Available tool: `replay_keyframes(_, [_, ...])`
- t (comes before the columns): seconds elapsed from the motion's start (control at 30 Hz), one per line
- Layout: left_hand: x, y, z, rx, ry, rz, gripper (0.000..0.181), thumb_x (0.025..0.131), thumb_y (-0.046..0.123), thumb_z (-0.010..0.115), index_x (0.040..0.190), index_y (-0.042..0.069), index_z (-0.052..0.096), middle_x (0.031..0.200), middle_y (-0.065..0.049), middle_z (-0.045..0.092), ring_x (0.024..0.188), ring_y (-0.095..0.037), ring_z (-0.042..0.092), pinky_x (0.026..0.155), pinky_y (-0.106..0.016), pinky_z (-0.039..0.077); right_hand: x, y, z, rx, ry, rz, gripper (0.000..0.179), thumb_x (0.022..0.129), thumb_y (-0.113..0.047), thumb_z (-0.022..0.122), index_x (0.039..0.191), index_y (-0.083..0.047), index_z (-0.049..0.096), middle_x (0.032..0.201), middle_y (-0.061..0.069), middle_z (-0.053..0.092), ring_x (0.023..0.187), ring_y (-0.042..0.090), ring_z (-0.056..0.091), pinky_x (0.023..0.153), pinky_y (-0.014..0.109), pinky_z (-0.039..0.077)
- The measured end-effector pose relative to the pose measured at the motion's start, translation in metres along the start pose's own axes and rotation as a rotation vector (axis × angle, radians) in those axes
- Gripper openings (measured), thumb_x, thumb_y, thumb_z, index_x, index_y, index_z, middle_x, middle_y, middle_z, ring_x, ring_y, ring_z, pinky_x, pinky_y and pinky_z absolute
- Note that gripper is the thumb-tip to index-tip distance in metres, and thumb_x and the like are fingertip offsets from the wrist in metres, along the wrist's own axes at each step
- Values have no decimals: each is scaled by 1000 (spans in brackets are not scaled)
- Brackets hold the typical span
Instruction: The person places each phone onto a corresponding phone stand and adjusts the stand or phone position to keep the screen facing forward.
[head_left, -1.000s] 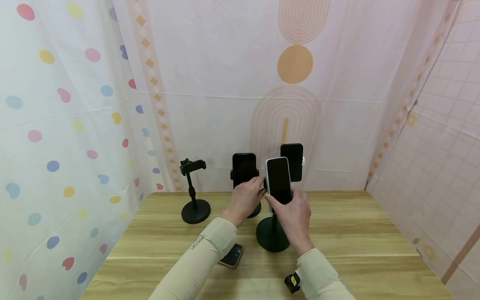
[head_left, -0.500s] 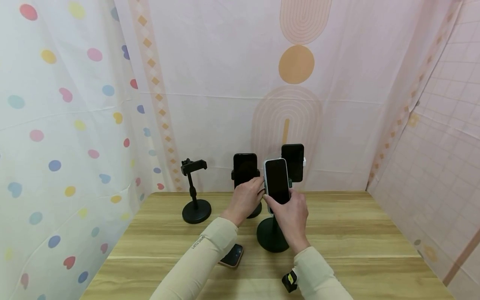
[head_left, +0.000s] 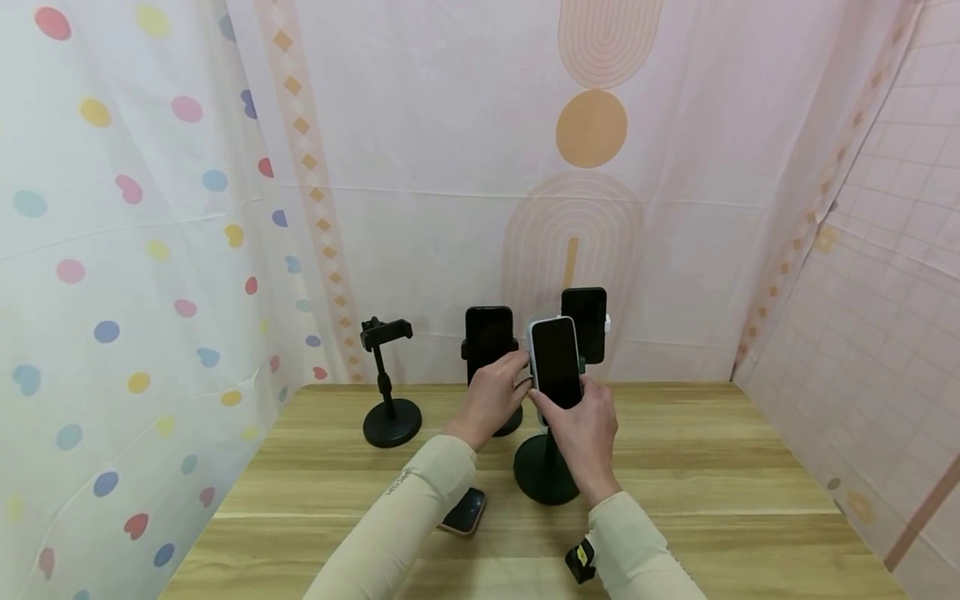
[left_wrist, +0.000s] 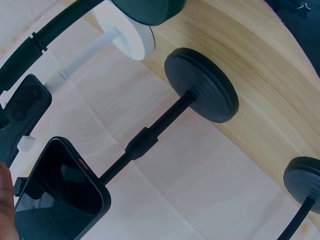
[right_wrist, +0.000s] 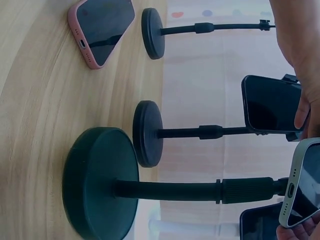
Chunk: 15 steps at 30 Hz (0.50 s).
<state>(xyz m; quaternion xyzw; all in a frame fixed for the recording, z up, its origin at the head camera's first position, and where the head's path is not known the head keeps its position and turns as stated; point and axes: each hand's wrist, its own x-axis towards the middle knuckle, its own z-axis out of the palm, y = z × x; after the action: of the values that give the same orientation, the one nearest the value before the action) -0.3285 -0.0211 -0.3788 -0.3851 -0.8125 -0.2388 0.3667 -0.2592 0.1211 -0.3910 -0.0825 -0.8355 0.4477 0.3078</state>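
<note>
A phone in a pale case (head_left: 557, 360) stands tilted upright at the head of a dark green phone stand (head_left: 546, 473). My right hand (head_left: 588, 429) holds its lower part, thumb at the left edge and fingers along the right. Curled beside the phone's left edge, my left hand (head_left: 492, 398) grips the stand's clamp there; its fingertips are partly hidden. A bit of green clamp (head_left: 582, 365) shows at the phone's right side. In the right wrist view, the pale-cased phone (right_wrist: 295, 187) lies against the green stem's end (right_wrist: 247, 190).
Behind are a black stand bearing a phone (head_left: 488, 333) and a white stand (left_wrist: 131, 37) bearing another phone (head_left: 587, 323). A black stand without a phone (head_left: 392, 421) stands left. A pink-cased phone (right_wrist: 102, 30) lies on the wooden table (head_left: 697, 483); a small black-and-yellow object (head_left: 580, 562) is by the right sleeve.
The right hand and the pale-cased phone have shifted very slightly left and down. The left hand stays at the phone's left edge. Green clamp now shows on the right.
</note>
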Motion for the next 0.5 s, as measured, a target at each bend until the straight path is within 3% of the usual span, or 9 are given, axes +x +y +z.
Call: replay_keyframes(0.5, [-2, -1, 1, 6, 13, 78, 29, 85, 4, 77, 113, 4, 70, 109, -10, 70, 99, -21, 69, 84, -29, 55, 1, 5, 1, 26, 16, 22, 80, 76, -55, 82, 125, 4, 60, 111, 20, 56, 94, 34, 54, 81, 51, 45])
